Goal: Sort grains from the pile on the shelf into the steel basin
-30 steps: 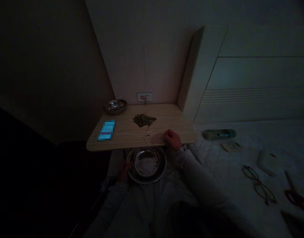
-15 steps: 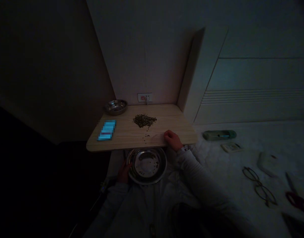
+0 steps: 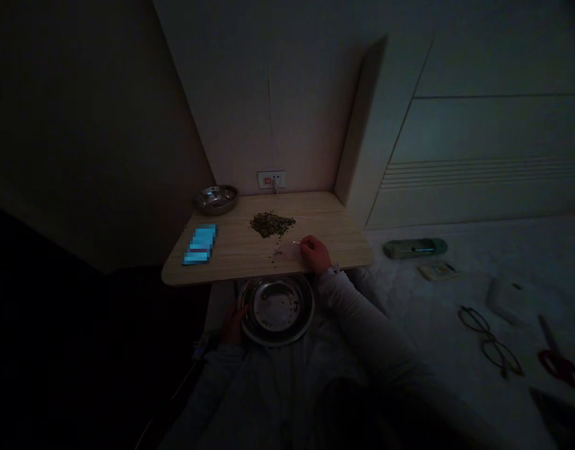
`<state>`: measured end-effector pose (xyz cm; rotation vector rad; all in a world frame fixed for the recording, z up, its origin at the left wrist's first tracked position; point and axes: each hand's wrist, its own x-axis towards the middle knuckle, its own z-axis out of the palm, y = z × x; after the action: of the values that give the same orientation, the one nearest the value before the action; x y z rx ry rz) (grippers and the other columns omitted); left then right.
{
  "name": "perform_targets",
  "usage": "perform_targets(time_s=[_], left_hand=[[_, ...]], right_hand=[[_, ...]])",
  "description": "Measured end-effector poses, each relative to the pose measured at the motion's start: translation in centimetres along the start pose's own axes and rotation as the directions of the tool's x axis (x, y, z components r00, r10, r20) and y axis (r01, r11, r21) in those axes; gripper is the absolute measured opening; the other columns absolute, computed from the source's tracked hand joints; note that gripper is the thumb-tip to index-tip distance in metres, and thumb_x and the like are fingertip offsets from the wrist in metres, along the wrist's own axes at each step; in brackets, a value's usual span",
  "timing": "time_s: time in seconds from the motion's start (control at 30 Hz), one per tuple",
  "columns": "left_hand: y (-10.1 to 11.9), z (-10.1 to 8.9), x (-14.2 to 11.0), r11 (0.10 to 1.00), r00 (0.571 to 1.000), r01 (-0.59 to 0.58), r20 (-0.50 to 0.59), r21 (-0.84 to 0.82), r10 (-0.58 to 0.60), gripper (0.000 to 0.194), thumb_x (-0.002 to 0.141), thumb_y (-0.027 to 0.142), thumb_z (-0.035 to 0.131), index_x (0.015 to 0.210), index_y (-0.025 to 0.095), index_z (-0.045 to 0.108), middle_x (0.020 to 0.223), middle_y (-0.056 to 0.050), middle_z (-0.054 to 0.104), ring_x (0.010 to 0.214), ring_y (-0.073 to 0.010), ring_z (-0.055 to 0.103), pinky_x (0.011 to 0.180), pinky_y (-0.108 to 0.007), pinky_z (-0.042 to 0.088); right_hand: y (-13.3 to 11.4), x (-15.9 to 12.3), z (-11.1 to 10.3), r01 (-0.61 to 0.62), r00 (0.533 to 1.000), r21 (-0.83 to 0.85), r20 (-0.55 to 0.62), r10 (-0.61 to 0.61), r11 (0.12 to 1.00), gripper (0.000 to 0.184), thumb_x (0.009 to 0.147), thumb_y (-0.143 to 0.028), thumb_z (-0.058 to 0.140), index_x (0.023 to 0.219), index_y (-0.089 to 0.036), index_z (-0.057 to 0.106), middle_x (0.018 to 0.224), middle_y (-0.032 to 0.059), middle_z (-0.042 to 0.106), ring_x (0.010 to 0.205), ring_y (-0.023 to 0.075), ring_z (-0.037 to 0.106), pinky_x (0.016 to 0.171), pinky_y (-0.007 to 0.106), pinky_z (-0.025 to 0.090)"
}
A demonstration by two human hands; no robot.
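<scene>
My left hand [image 3: 233,323] grips the left rim of a shiny metal basin [image 3: 274,300] below the board's front edge. A few dark grains lie inside the basin. On the light wooden board [image 3: 240,258], my right hand [image 3: 316,254] is closed, its fingers pinching a thin clear plastic sheet [image 3: 290,251]. The sheet is faint in the dim light and reaches left toward some loose grains. Behind it lies a pile of small dark-green grains, perhaps mung beans [image 3: 270,225].
A metal bowl [image 3: 217,200] stands at the board's back left, near a lit phone [image 3: 200,245]. A wall socket [image 3: 271,179] holds a plug. On the bed at right lie a green case [image 3: 415,248], a small pale device [image 3: 438,270], glasses [image 3: 489,340] and red-handled scissors [image 3: 560,365].
My right hand has moved left and slightly away from me over the board, bringing the clear sheet to the stray grains. My left hand still holds the basin.
</scene>
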<state>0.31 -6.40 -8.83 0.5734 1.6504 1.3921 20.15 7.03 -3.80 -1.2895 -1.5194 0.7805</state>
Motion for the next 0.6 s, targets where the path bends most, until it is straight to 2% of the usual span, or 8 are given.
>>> perform_targets(time_s=[0.17,0.3,0.43,0.53,0.6], left_hand=[[1.1,0.3,-0.7,0.998,0.998,0.067,0.01,0.0,-0.067,0.014,0.057,0.017,0.056,0.07,0.018,0.061,0.078,-0.004,0.064,0.089,-0.0227,0.055,0.079,-0.033,0.04],[1.7,0.5,-1.1,0.998,0.997,0.056,-0.052,0.037,-0.054,0.009,0.058,0.015,0.055,0.065,0.018,0.06,0.082,-0.005,0.064,0.097,-0.0226,0.051,0.084,-0.032,0.036],[1.2,0.3,-0.8,0.998,0.998,0.06,0.028,-0.01,-0.06,0.017,0.058,0.018,0.056,0.075,0.018,0.06,0.077,-0.003,0.065,0.091,-0.0214,0.054,0.081,-0.032,0.038],[0.7,0.2,-0.6,0.997,0.997,0.076,0.03,-0.03,-0.076,0.021,0.058,0.02,0.056,0.078,0.017,0.06,0.078,-0.003,0.065,0.086,-0.0212,0.056,0.079,-0.034,0.039],[0.7,0.2,-0.6,0.999,0.999,0.041,0.031,-0.012,-0.041,0.02,0.057,0.021,0.056,0.076,0.018,0.061,0.077,-0.004,0.065,0.083,-0.0222,0.057,0.077,-0.035,0.04]], right_hand=[[0.0,-0.4,-0.4,0.027,1.0,-0.022,0.01,-0.027,0.999,0.013,0.061,-0.028,0.041,0.063,-0.017,0.047,0.056,-0.0037,0.048,0.055,0.0094,0.043,0.053,0.021,0.033],[-0.4,-0.5,-0.4,0.034,0.999,-0.062,0.022,-0.033,0.998,0.011,0.062,-0.027,0.041,0.061,-0.017,0.047,0.055,-0.0037,0.047,0.055,0.0092,0.042,0.053,0.021,0.031],[-0.7,-0.6,-0.4,0.031,0.999,-0.103,0.038,-0.027,0.994,0.011,0.062,-0.027,0.042,0.061,-0.017,0.046,0.054,-0.0037,0.046,0.054,0.0094,0.041,0.053,0.021,0.031],[-0.7,-0.7,-0.5,0.034,0.998,-0.116,0.051,-0.028,0.993,0.011,0.062,-0.027,0.042,0.062,-0.017,0.047,0.055,-0.0036,0.046,0.054,0.0094,0.041,0.053,0.021,0.031],[-0.7,-0.7,-0.5,0.045,0.997,-0.13,0.062,-0.037,0.99,0.01,0.062,-0.027,0.043,0.062,-0.017,0.047,0.055,-0.0036,0.046,0.054,0.0093,0.041,0.053,0.021,0.031]])
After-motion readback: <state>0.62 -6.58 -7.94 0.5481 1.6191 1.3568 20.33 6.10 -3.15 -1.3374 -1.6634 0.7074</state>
